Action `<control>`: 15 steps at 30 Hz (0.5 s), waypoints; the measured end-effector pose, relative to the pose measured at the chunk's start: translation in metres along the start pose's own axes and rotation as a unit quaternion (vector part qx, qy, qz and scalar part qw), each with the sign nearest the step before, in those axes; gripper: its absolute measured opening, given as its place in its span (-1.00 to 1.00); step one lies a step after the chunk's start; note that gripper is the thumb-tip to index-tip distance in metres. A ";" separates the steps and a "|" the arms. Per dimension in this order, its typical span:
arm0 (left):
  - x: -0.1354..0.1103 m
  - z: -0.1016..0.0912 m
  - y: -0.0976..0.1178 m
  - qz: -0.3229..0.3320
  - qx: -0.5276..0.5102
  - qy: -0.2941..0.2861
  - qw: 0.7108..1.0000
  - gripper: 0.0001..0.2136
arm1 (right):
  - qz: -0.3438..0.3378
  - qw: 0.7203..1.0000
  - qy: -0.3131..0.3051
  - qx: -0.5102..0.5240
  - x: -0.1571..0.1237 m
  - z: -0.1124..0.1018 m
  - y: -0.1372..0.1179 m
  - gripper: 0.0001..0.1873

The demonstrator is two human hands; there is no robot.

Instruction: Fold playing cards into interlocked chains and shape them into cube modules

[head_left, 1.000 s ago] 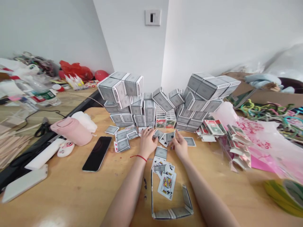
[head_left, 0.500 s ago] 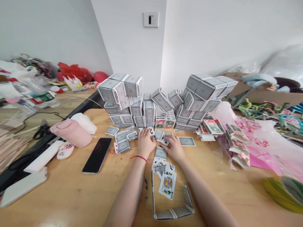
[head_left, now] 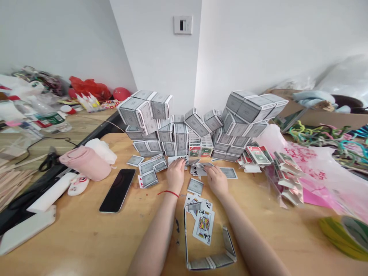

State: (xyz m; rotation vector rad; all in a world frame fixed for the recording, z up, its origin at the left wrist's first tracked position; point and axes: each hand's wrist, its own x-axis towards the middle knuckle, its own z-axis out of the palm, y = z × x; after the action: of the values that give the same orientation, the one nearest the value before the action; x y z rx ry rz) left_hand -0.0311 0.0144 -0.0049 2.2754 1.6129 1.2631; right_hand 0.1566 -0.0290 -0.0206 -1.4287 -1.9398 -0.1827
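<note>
I work in what looks like a craft room: wooden bench (head_left: 115, 237), folded playing cards (head_left: 180, 133), scissors (head_left: 49, 160), tape roll (head_left: 333, 238), fuzzy stems (head_left: 319, 138).

Tabletop (head_left: 138, 234): smooth wood, soft sheen on my feed. Folded playing card (head_left: 194, 162): thin printed paper stock, fairly matt. Card-built blocks (head_left: 160, 107): same paper look, faint satin. King of clubs (head_left: 204, 227): smooth, coated-looking card. Smartphone (head_left: 117, 191): glossy screen, glasslike. Red bag (head_left: 89, 88): thin, crinkled plastic. Water bottle (head_left: 56, 118): clear, shiny plastic. Pipe cleaners (head_left: 305, 135): fuzzy, I'd call them rough. Open box (head_left: 339, 120): matt cardboard. Wall (head_left: 161, 57): smooth, matt.
</note>
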 end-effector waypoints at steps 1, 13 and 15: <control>0.000 0.000 0.001 -0.003 -0.006 0.007 1.000 -0.77 | 0.004 1.000 0.014 0.003 0.000 -0.001 -0.001 -0.71; -0.002 -0.003 0.004 -0.002 -0.020 0.019 1.000 -0.78 | 0.301 0.897 0.050 0.319 0.005 -0.002 -0.018 -0.69; -0.001 -0.004 0.005 0.006 -0.016 0.041 0.999 -0.78 | 0.337 0.856 0.050 0.390 0.007 -0.003 -0.019 -0.67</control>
State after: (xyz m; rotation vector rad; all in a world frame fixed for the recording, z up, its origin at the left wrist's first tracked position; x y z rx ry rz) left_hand -0.0300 0.0094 0.0000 2.2462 1.5955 1.3927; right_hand 0.1398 -0.0321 -0.0090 -1.3644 -1.0896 0.7581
